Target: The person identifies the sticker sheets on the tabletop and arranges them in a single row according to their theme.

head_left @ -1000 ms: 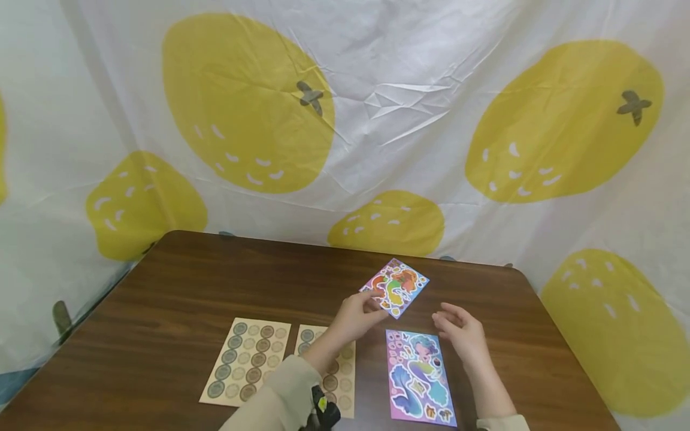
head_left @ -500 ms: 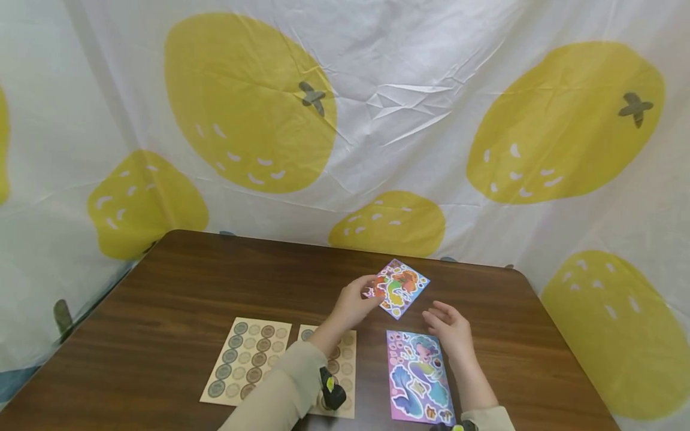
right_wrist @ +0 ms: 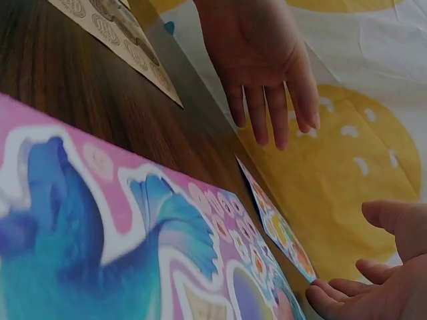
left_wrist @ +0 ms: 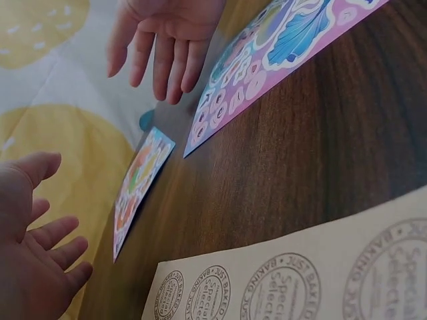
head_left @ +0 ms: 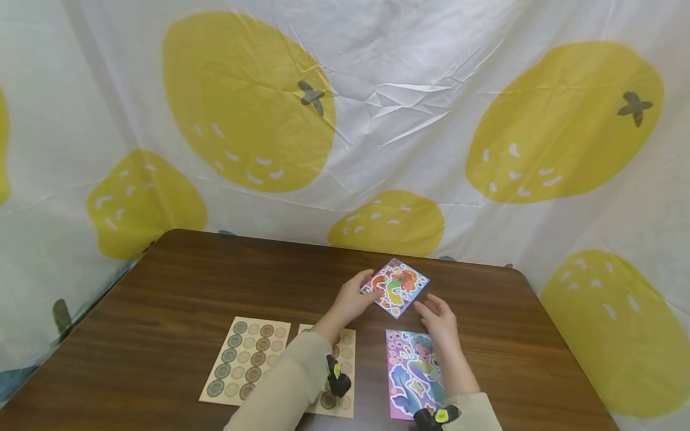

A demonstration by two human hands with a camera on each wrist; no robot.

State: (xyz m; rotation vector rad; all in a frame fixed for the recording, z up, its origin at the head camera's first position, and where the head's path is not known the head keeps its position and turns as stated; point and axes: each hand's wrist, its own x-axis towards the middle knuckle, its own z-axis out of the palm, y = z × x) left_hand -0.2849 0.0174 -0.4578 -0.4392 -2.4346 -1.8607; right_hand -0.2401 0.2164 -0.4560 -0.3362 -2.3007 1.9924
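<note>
A sticker sheet with an orange-haired mermaid (head_left: 401, 284) lies at an angle near the table's far edge. My left hand (head_left: 351, 299) hovers by its left corner in the head view, overlapping it; the left wrist view shows its fingers (left_wrist: 57, 237) spread and relaxed, holding nothing. On the other side, my right hand (head_left: 441, 320) is near the sheet's lower right edge, its fingers loosely extended in the right wrist view. Below it, a purple and blue mermaid sticker sheet (head_left: 406, 380) lies flat, partly covered by my right forearm.
Two tan sheets of round "Just Baked" stickers lie to the left: a left sheet (head_left: 245, 359) and a right sheet (head_left: 347, 365), the latter partly under my left sleeve. A lemon-print cloth (head_left: 259, 221) hangs behind the dark wooden table (head_left: 188, 281).
My right hand has moved left and slightly forward, towards the orange-haired mermaid sheet. My left hand has shifted slightly forward along that sheet's left side. The sheets have stayed put.
</note>
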